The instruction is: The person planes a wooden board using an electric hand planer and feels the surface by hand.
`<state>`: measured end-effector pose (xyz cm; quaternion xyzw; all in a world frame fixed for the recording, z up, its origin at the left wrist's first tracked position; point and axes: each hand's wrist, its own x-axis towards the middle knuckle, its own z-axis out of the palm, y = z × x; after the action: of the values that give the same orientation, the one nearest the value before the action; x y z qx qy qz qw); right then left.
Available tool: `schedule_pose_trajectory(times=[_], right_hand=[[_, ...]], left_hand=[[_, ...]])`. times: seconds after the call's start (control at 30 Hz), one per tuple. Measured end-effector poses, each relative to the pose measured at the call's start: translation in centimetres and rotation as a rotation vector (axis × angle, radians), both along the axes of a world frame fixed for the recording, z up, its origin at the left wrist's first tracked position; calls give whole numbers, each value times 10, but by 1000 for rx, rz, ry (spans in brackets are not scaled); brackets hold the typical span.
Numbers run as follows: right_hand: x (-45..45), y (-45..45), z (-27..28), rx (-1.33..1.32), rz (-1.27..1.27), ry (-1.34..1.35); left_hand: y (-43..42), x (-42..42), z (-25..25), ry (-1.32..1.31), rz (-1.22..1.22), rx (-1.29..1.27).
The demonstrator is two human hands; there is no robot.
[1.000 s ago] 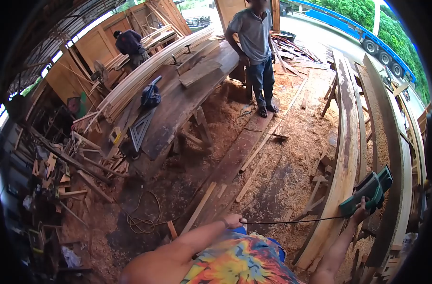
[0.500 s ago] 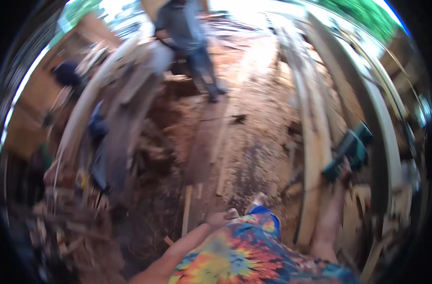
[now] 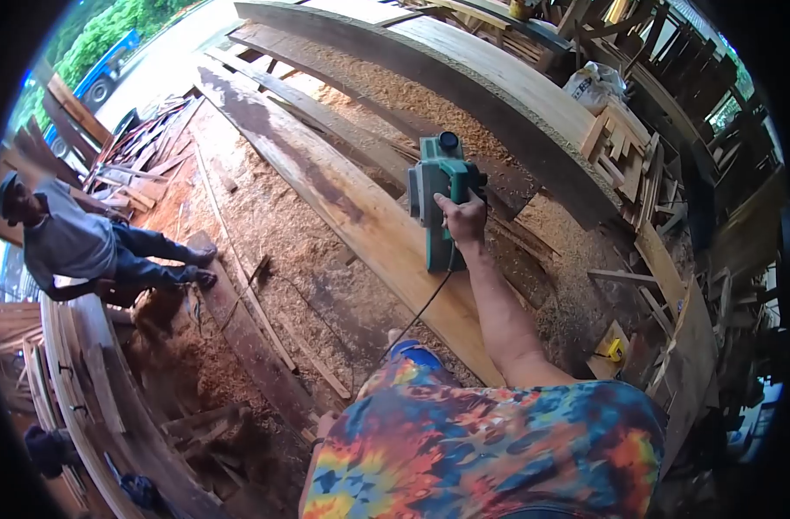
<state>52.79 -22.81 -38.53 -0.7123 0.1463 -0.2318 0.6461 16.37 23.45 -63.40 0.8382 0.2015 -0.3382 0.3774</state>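
Observation:
My right hand is wrapped round the handle of a green electric hand planer. The planer is over the right edge of a long pale plank with a dark brown streak; I cannot tell if it touches the wood. A black power cord runs from the planer down towards my body. Only a bit of my left hand shows at the left side of my tie-dye shirt; its fingers are hidden.
Wood shavings cover the ground. A thick dark beam and other boards lie to the right. Another person sits at the left beside stacked boards. A yellow object lies at the right among scrap wood.
My view has swung to the right, and the blur has cleared. The planer in my right hand now appears farther forward, over the plank. My left hand has mostly gone behind my shirt.

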Motion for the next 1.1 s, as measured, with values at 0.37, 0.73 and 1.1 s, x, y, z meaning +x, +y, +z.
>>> schedule_pose_trajectory(times=[0.37,0.73,1.1], right_hand=[[18,-14,-12,63,-232,208],[14,-9,-12,71,-167,238],[14,-6,-6,80,-347,326]], left_hand=[[0,97,33,133,-32,204],[2,271,58,-9,-246,166],[-101,489,183,-496,-1017,-470]])
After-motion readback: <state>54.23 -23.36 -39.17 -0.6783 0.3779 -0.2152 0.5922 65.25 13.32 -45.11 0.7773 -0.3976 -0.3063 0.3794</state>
